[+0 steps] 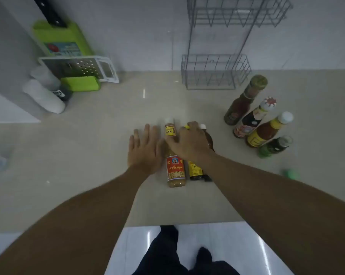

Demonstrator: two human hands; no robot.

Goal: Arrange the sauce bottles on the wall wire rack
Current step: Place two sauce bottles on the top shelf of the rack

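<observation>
Hands meet over three bottles near the countertop's front edge: left hand (pixel 145 149) flat, fingers spread beside the red-labelled bottle (pixel 175 167); right hand (pixel 189 141) curls over its neighbours. Glass probably; heavy, slick; grip necks. Wire rack (pixel 215 72) stands empty.

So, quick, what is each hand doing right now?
Left hand: open, fingers spread, beside the red-labelled bottle, holding nothing.
Right hand: curled over the bottle tops; grip cannot be told.

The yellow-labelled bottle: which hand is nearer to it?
Right. The right hand rests on top of the yellow-labelled bottle; the left hand is open beside the red-labelled bottle, one bottle further away.
</observation>
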